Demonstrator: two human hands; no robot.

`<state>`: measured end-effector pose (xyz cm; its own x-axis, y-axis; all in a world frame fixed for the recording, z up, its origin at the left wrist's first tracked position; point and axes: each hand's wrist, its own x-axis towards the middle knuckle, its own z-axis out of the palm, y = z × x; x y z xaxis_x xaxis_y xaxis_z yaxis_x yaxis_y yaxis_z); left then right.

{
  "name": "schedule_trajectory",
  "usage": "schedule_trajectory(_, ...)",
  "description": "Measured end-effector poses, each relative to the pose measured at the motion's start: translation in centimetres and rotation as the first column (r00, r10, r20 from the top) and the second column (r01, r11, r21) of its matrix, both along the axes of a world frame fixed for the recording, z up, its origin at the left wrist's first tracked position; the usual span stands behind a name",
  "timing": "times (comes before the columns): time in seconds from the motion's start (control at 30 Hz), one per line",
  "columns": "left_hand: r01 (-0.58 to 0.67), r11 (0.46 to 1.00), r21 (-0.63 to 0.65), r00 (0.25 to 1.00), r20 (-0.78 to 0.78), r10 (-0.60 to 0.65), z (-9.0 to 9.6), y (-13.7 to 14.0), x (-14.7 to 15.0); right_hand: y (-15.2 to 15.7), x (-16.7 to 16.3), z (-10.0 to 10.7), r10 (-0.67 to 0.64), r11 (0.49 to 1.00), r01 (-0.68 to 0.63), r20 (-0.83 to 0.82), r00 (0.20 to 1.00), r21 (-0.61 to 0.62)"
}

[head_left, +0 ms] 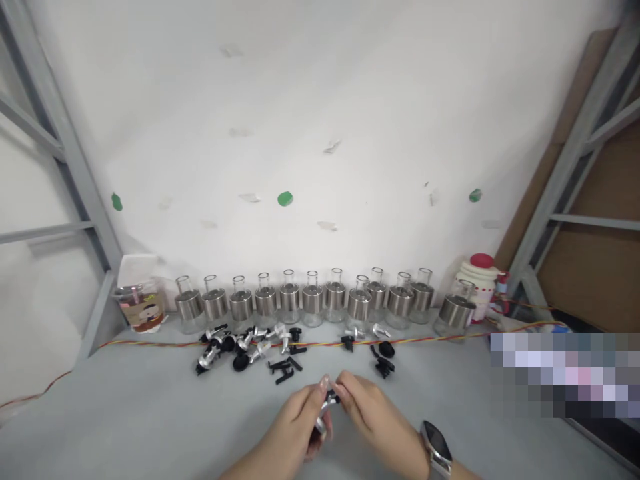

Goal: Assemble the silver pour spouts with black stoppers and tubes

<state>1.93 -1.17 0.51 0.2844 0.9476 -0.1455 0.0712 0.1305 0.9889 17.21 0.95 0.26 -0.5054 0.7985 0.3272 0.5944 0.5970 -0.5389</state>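
My left hand (299, 421) is closed round a silver-and-black pourer spout (329, 404) low in the middle of the head view. My right hand (369, 412), wearing a watch (437, 441), pinches the black part at the spout's top. Fingers hide much of this piece. Beyond my left hand lies a pile of similar silver-and-black pourer spouts (259, 351), with black caps (241, 362) and short black strips (285, 377) among them. Farther right are more small black parts (385, 366) and a round black cap (387, 349).
Several glass bottles with metal sleeves (313, 300) stand along the wall. A twisted red-yellow wire (425, 339) crosses the table (165, 413). A drink cup (143, 308) stands left; a cream bottle with a red lid (480, 277) stands right. Metal frame posts (75, 160) flank the table.
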Motion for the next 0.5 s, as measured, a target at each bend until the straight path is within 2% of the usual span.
schedule_trajectory(0.1, 0.046, 0.997, 0.068, 0.999, -0.023, -0.045, 0.2, -0.3, -0.2, -0.1, 0.1, 0.3, 0.017, 1.0, -0.017, -0.012, 1.0, -0.015)
schedule_trajectory(0.23, 0.155, 0.97, 0.187, 0.984, -0.122, -0.134, 0.7, -0.7, -0.5, -0.2, 0.6, 0.7, 0.04, 0.996, -0.039, -0.006, 0.999, 0.083)
schedule_trajectory(0.3, 0.22, 0.938, 0.267, 0.96, -0.231, -0.159, 1.1, -0.8, -0.7, -0.2, 0.8, 0.9, 0.075, 0.988, -0.071, -0.028, 0.997, 0.14)
schedule_trajectory(0.4, 0.285, 0.872, 0.397, 0.906, -0.409, -0.111, 1.6, -1.0, -0.9, -0.3, 0.9, 1.1, 0.141, 0.967, -0.126, -0.054, 0.989, 0.223)
schedule_trajectory(0.5, 0.338, 0.828, 0.447, 0.867, -0.49, -0.089, 2.1, -1.1, -1.0, -0.4, 0.9, 1.1, 0.17, 0.94, -0.146, -0.05, 0.984, 0.309)
